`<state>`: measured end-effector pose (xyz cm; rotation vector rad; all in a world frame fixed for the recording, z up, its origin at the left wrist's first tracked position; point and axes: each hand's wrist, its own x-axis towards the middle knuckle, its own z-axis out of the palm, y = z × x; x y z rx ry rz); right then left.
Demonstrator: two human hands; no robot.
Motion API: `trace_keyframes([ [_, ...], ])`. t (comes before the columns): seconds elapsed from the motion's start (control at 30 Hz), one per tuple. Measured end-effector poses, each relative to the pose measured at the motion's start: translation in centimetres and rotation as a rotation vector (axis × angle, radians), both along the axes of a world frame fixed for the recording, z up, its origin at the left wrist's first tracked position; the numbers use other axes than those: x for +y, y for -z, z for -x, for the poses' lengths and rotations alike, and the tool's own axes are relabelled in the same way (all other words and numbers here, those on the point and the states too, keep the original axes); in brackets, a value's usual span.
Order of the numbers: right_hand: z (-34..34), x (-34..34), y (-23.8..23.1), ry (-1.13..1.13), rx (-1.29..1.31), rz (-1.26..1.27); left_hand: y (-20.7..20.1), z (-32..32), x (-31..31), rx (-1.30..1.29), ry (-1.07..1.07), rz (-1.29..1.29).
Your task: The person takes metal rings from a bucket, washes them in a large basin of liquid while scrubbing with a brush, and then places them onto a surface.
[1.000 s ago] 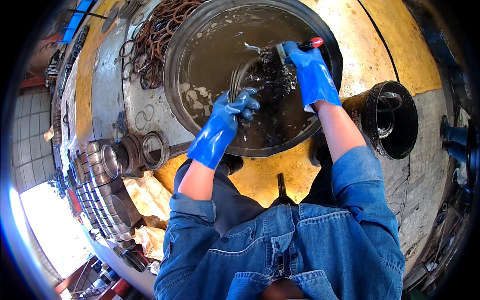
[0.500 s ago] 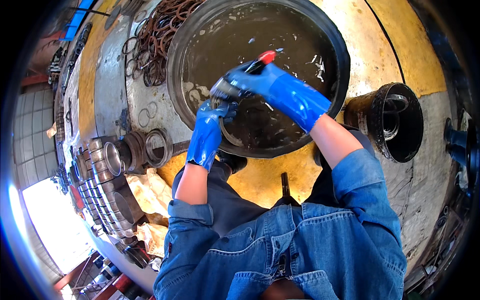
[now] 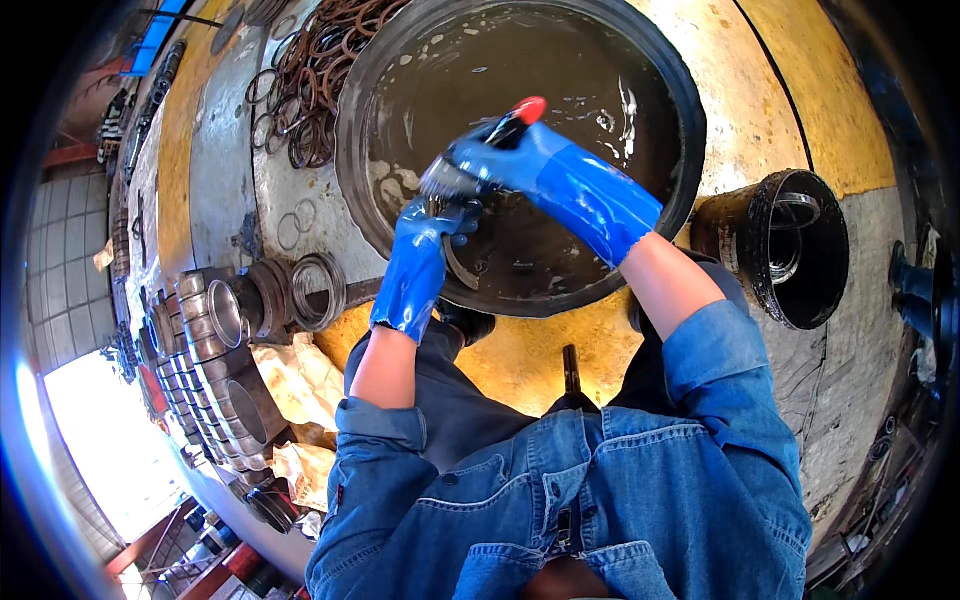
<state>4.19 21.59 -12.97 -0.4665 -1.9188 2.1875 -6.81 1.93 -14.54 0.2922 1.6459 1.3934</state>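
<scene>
Head view, and it's all happening over the near left part of the wide, dark tub! The left hand, in a shiny blue glove, is at the tub's near left rim, fingers curled round a bundle of thin metal rings, one curved edge dipping low over the murky liquid inside the tub. And here's the right hand, gloved in blue too, right up against the left, over the tub: it's wrapped round a brush, black handle, red tip angled toward the tub's far side! The working end is a blur against the rings; exactly where it touches, I cannot tell.

Around the tub, then! Beyond its far left rim, a tangled heap of rusty rings. Off its left side, two thin loops lying flat. Past its near left, a coil of rings beside rows of metal cylinders. And to its right, a grimy black bucket, shiny rings showing inside!
</scene>
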Motion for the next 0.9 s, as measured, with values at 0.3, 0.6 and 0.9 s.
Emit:
trace_keyframes([
  [0.3, -1.7, 4.6, 4.7, 0.414, -0.538, -0.166, -1.0, -0.9, 1.7, 0.035, 0.097, 0.091],
  [0.6, -6.2, 7.3, 0.5, 0.620, -0.543, -0.026, -1.1, -1.8, 4.4, -0.323, 0.229, -0.023],
  [0.9, -8.8, 7.6, -0.6, 0.671, -0.340, -0.053, 0.1, -3.5, 3.9, -0.161, 0.144, -0.073],
])
